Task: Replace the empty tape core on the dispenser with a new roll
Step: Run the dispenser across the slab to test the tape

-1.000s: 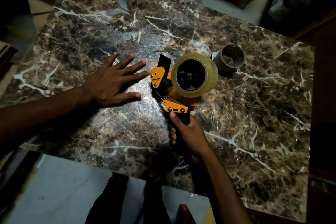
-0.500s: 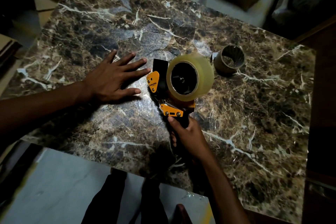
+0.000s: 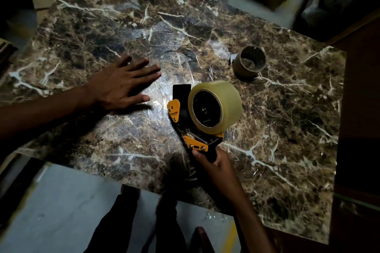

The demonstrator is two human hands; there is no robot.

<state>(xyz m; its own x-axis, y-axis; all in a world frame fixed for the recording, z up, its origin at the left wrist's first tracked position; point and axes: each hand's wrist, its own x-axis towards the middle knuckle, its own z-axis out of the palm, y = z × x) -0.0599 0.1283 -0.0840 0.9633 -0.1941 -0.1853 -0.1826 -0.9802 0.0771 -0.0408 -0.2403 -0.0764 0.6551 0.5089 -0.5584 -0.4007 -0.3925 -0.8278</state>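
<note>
One dispenser [image 3: 190, 127], one tape roll [image 3: 224, 98], one empty core [image 3: 248, 61], two hands.

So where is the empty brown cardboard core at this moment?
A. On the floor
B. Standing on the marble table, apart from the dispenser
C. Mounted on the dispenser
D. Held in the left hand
B: the empty core stands alone on the marble table, beyond the dispenser, which carries the clear tape roll; the left hand lies flat on the table and holds nothing.
</note>
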